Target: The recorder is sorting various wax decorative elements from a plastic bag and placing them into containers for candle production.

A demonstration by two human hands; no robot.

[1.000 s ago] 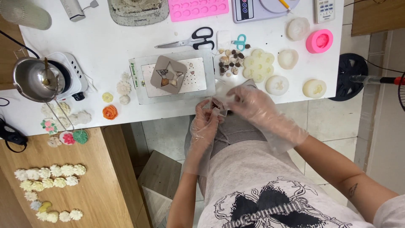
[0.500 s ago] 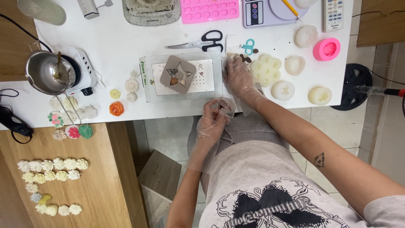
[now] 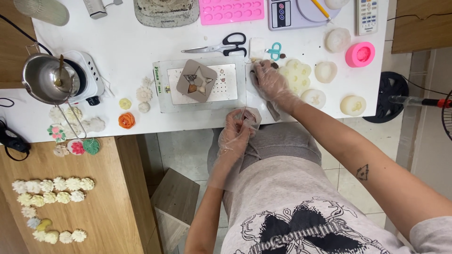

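Both hands wear thin, crinkled clear plastic gloves. The left hand (image 3: 238,131) hovers at the near edge of the white table (image 3: 141,42), fingers curled and pinched around a small brownish piece (image 3: 248,114) that is too hidden to name. The right hand (image 3: 270,82) lies flat, fingers spread, on a cluster of small dark bits (image 3: 273,63) just right of the grey perforated board (image 3: 200,84); whether it grips anything cannot be told.

On that board sits a tan cardboard star-shaped mould (image 3: 197,80). Right of the board lie a pale yellow silicone mould (image 3: 299,75) with round cavities and several waxy cream discs (image 3: 353,104). Beyond the board are black-handled scissors (image 3: 221,46), small teal snips (image 3: 274,49), a pink silicone tray (image 3: 230,10) and a round pink mould (image 3: 360,54). Left of the board are a steel pouring pot (image 3: 47,77) on a white hotplate (image 3: 89,75), and an orange wax rose (image 3: 126,120).

The table is smooth and glossy; beside it stands a wooden bench (image 3: 70,202) bearing rows of cream wax flowers (image 3: 52,184), over a pale tiled floor (image 3: 183,150).
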